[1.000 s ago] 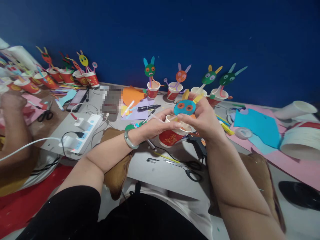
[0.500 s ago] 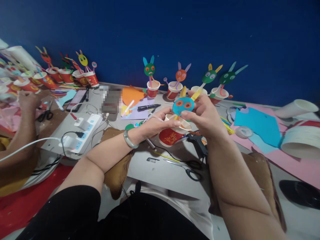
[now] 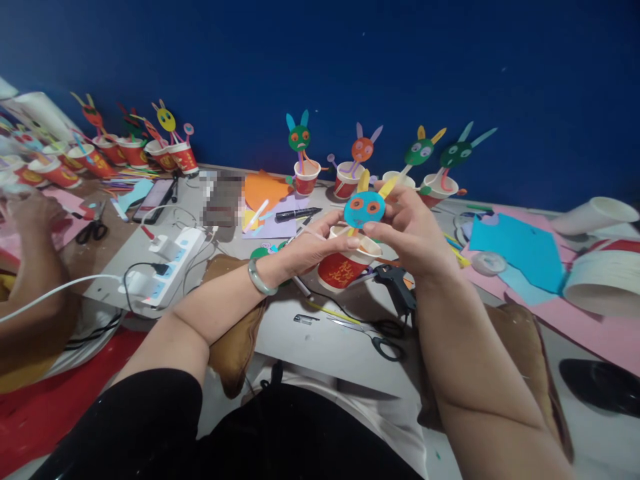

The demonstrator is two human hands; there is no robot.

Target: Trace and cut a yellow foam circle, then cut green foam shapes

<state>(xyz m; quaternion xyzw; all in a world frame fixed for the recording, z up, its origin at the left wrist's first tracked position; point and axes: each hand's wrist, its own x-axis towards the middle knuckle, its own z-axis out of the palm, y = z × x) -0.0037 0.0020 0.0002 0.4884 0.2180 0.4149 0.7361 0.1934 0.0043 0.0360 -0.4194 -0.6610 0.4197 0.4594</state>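
A red paper cup (image 3: 341, 270) with gold print is tilted in front of me. My left hand (image 3: 320, 243) grips it, the thumb on its rim. Above the cup stands a round blue paper face (image 3: 364, 212) with orange eyes and yellow ears, on a strip that runs down into the cup. My right hand (image 3: 407, 227) pinches the face at its right edge between thumb and fingers. Below and to the right of the cup lie a black glue gun (image 3: 395, 287) and scissors (image 3: 373, 333).
Several finished cup figures, among them a green-faced one (image 3: 299, 139), line the blue wall. A power strip (image 3: 175, 267) with cables lies left. Blue paper (image 3: 515, 250) and a tape roll (image 3: 489, 263) are at right. Another person's hand (image 3: 37, 213) works at far left.
The blue face has tipped slightly and shifted a little left and down, and the cup has turned slightly. At far left the other person's arm has moved left.
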